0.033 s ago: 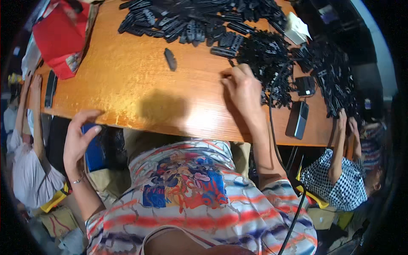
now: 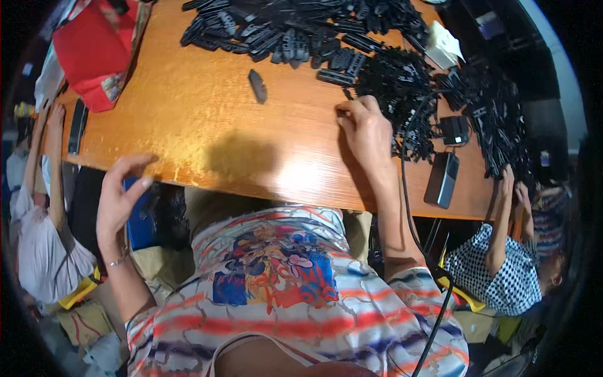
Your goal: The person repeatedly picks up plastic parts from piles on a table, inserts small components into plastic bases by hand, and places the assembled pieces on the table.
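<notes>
Small black plastic parts (image 2: 391, 81) are lying in one heap at the right hand's (image 2: 370, 133) one o'clock; whether its grip is grasping, I cannot tell; the left hand (image 2: 117, 200) is hanging released.

Workshop: piles of black parts (image 2: 396, 81), co-workers (image 2: 47, 254) alongside

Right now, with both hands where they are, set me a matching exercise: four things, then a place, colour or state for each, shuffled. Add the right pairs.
Things
1. wearer's left hand
2. wearer's right hand
3. bag
4. single dark piece

Places, colours, states
A. mostly red
B. lying apart from the other black parts
C. at the near edge of the table, thumb and fingers apart
D. just left of the heap of small black parts

Pairs: 1-C, 2-D, 3-A, 4-B
</notes>
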A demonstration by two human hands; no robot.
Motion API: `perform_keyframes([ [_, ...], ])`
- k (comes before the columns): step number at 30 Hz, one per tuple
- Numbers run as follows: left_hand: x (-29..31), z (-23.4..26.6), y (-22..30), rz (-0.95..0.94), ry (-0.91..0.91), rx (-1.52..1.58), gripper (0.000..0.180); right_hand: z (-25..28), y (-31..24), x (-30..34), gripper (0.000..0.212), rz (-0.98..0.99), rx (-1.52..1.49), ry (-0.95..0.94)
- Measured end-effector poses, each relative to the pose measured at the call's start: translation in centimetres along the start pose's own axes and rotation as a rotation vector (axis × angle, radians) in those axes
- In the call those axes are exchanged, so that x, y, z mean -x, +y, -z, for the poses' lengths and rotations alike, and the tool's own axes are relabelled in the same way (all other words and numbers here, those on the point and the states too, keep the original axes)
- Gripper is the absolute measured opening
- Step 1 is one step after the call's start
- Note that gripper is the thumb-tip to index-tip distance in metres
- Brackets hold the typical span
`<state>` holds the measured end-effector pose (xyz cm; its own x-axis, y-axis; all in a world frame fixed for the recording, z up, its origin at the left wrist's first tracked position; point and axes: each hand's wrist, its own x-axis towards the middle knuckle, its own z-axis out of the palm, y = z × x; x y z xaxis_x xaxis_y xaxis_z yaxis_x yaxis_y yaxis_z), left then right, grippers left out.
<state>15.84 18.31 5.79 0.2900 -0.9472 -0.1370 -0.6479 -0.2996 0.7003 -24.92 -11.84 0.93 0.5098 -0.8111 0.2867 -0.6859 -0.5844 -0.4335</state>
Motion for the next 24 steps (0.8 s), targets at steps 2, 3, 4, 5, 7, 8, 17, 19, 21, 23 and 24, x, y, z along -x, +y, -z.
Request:
perform_keyframes([
  [2, -2.9, -2.6, 1.4, 0.017, 0.095, 0.319, 0.032, -0.1, 0.1, -0.3, 0.01, 0.017, 0.053, -0.007],
  [3, -4.7, -3.4, 2.8, -0.044, 0.082, 0.152, 0.031, -0.4, 0.1, -0.5, 0.01, 0.025, 0.047, -0.01],
  [4, -6.9, -5.1, 4.0, -0.058, 0.075, 0.278, 0.029, -0.7, 0.2, -0.7, 0.01, 0.017, 0.054, -0.035],
  [5, -9.2, -6.9, 4.7, -0.141, 0.1, 0.231, 0.029, -1.0, 0.3, -1.0, 0.009, 0.012, 0.057, -0.06],
  [7, -13.2, -9.1, 7.2, -0.2, 0.15, 0.056, 0.029, -0.9, 0.2, -1.1, 0.009, 0.021, 0.036, -0.067],
  [8, -15.1, -10.2, 8.6, -0.182, 0.167, -0.067, 0.029, -0.7, 0.3, -1.0, 0.009, 0.013, 0.025, -0.075],
  [17, -21.4, -15.5, 10.8, -0.036, 0.193, -0.147, 0.029, -3.2, -3.5, 0.2, 0.018, 0.028, -0.391, -0.022],
  [19, -20.7, -16.0, 10.7, -0.056, 0.125, 0.179, 0.025, -4.0, -4.4, -0.2, 0.019, -0.149, -0.637, -0.071],
  [21, -20.0, -15.8, 10.3, -0.073, 0.065, 0.504, 0.022, -3.1, -6.6, -1.2, 0.018, -0.263, -0.759, -0.116],
  [23, -19.4, -15.8, 9.8, 0.072, -0.155, 1.056, 0.014, -3.1, -7.7, -1.8, 0.018, -0.312, -0.947, -0.05],
  [24, -19.2, -15.8, 9.6, 0.073, -0.154, 1.056, 0.014, -3.6, -8.0, -2.0, 0.018, -0.312, -0.947, -0.052],
])
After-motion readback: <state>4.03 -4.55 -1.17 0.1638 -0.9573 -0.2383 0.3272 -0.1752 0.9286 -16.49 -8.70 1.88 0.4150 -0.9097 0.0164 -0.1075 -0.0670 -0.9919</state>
